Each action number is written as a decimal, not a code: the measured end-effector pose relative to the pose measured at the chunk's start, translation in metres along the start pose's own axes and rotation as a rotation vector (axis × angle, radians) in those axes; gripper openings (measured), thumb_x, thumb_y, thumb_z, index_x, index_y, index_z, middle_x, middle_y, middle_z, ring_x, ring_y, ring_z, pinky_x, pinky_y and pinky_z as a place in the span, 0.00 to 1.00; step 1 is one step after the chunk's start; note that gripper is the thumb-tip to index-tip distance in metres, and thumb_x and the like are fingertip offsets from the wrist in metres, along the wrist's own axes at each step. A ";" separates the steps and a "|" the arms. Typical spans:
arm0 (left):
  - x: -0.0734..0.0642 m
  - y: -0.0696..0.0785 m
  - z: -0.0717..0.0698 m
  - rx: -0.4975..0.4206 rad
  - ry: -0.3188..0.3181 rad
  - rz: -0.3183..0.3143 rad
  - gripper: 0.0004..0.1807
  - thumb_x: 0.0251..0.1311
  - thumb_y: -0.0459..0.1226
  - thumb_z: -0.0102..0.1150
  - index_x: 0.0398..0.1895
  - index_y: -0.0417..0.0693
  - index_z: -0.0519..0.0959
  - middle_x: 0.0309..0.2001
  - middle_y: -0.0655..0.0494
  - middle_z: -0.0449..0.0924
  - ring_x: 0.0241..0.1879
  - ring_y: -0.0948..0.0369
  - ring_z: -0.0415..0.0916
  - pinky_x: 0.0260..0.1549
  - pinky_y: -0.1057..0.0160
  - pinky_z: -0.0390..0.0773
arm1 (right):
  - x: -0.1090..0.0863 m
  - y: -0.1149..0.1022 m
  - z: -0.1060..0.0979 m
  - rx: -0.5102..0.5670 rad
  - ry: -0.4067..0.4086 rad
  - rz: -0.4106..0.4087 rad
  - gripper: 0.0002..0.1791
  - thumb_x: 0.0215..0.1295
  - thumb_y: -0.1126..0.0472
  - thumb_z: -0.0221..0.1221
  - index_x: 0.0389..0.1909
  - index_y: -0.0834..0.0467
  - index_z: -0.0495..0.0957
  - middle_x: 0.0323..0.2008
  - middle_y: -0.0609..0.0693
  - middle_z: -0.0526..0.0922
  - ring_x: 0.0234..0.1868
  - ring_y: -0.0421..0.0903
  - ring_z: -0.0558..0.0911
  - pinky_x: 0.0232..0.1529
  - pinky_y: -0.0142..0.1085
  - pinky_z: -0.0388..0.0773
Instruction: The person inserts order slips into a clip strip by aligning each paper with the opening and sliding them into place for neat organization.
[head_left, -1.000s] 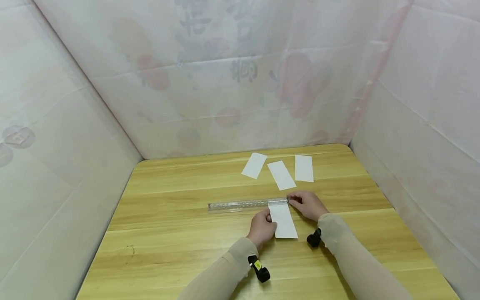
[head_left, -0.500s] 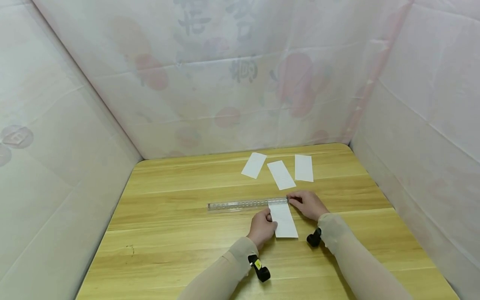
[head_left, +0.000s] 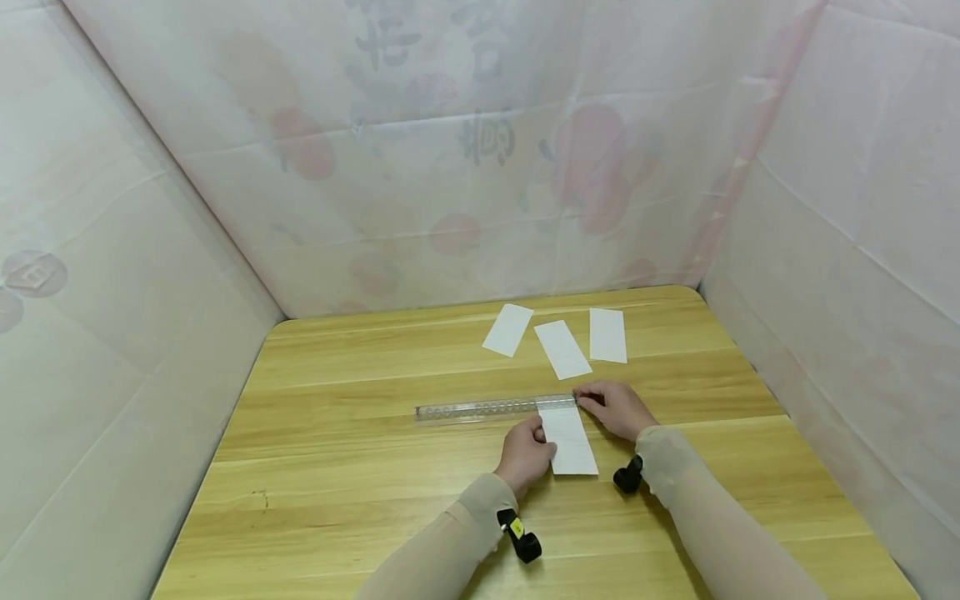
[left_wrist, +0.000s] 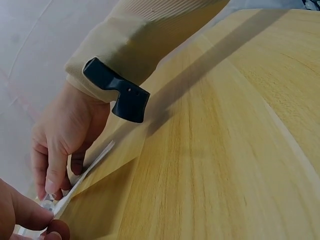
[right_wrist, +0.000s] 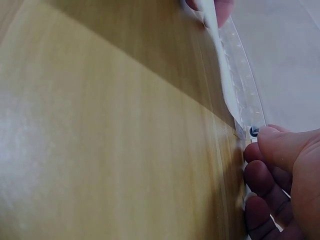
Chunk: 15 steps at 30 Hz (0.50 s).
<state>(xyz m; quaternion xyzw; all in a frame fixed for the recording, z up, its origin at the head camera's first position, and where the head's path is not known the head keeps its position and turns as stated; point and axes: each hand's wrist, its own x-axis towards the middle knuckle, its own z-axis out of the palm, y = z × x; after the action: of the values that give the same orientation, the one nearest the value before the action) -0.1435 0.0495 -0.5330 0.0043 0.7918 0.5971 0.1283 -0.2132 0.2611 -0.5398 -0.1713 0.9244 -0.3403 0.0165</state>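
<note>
A long clear ruler-like plastic strip (head_left: 476, 409) with a row of markings lies crosswise on the table. My right hand (head_left: 617, 408) pinches its right end between thumb and fingers; a small dark spot shows beside the thumb in the right wrist view. The far end of a white paper slip (head_left: 568, 442) meets the right part of the strip, and its near end points toward me. Thumb and fingers of my left hand (head_left: 527, 454) pinch the slip's left edge. In the right wrist view, the slip (right_wrist: 222, 65) stands tilted up off the wood.
Three more white paper slips (head_left: 563, 350) lie spread at the back of the wooden table (head_left: 337, 492). Pale printed cloth (head_left: 450, 192) hangs as walls behind and at both sides. A black camera mount is strapped to each wrist.
The near end of the paper slip has shifted slightly to the right, and the left hand has moved a touch with it. The right hand and the plastic strip have stayed put.
</note>
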 end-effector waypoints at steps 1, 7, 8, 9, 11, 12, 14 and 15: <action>0.000 0.000 0.000 0.003 -0.001 0.002 0.14 0.56 0.24 0.56 0.24 0.44 0.61 0.23 0.59 0.59 0.21 0.63 0.56 0.20 0.66 0.58 | 0.000 0.000 0.000 0.001 0.001 0.001 0.13 0.67 0.60 0.60 0.50 0.54 0.83 0.47 0.49 0.84 0.51 0.50 0.81 0.50 0.49 0.76; 0.000 0.001 0.000 -0.009 -0.006 -0.011 0.06 0.57 0.24 0.57 0.32 0.37 0.70 0.24 0.58 0.62 0.22 0.63 0.58 0.21 0.67 0.60 | 0.000 -0.002 -0.001 -0.001 -0.009 0.015 0.13 0.67 0.59 0.60 0.51 0.54 0.83 0.47 0.49 0.84 0.51 0.50 0.80 0.50 0.49 0.76; 0.000 0.001 0.000 -0.012 -0.009 -0.015 0.06 0.57 0.24 0.57 0.36 0.36 0.71 0.25 0.58 0.63 0.22 0.64 0.59 0.21 0.67 0.60 | 0.000 -0.002 -0.001 -0.002 -0.011 0.017 0.13 0.67 0.59 0.60 0.51 0.54 0.83 0.47 0.49 0.84 0.50 0.50 0.81 0.50 0.49 0.76; 0.000 0.001 0.000 -0.015 -0.011 -0.018 0.08 0.57 0.24 0.57 0.40 0.35 0.72 0.25 0.58 0.64 0.22 0.64 0.60 0.21 0.67 0.61 | 0.000 -0.002 -0.001 -0.002 -0.012 0.018 0.13 0.67 0.59 0.60 0.51 0.54 0.83 0.47 0.49 0.84 0.50 0.49 0.81 0.50 0.49 0.76; 0.000 0.001 0.001 -0.016 -0.015 -0.023 0.12 0.57 0.25 0.58 0.45 0.35 0.73 0.26 0.58 0.65 0.23 0.64 0.61 0.21 0.67 0.62 | 0.000 -0.003 -0.001 0.002 -0.013 0.022 0.13 0.67 0.59 0.60 0.50 0.54 0.83 0.47 0.49 0.84 0.50 0.49 0.81 0.50 0.48 0.76; 0.000 0.000 0.000 -0.013 -0.015 -0.024 0.13 0.57 0.25 0.58 0.46 0.35 0.73 0.26 0.58 0.65 0.23 0.64 0.61 0.21 0.68 0.62 | 0.000 -0.003 -0.001 0.003 -0.013 0.023 0.13 0.67 0.59 0.60 0.50 0.54 0.83 0.47 0.49 0.84 0.50 0.49 0.81 0.50 0.48 0.76; 0.000 0.000 0.000 -0.011 -0.014 -0.029 0.13 0.57 0.25 0.58 0.46 0.36 0.73 0.26 0.58 0.65 0.23 0.64 0.61 0.21 0.68 0.62 | 0.000 -0.003 -0.001 0.006 -0.012 0.025 0.13 0.67 0.59 0.60 0.50 0.54 0.83 0.47 0.49 0.84 0.50 0.49 0.81 0.49 0.48 0.76; 0.000 0.000 0.000 -0.011 -0.013 -0.031 0.13 0.57 0.25 0.58 0.46 0.36 0.73 0.26 0.58 0.65 0.23 0.65 0.61 0.21 0.68 0.62 | 0.000 -0.003 -0.001 0.008 -0.011 0.026 0.13 0.67 0.59 0.60 0.50 0.54 0.83 0.47 0.49 0.84 0.50 0.49 0.81 0.49 0.48 0.76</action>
<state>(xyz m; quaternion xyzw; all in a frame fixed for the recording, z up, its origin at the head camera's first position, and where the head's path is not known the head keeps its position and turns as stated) -0.1432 0.0499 -0.5329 -0.0049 0.7875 0.5995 0.1430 -0.2126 0.2597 -0.5369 -0.1609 0.9251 -0.3428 0.0268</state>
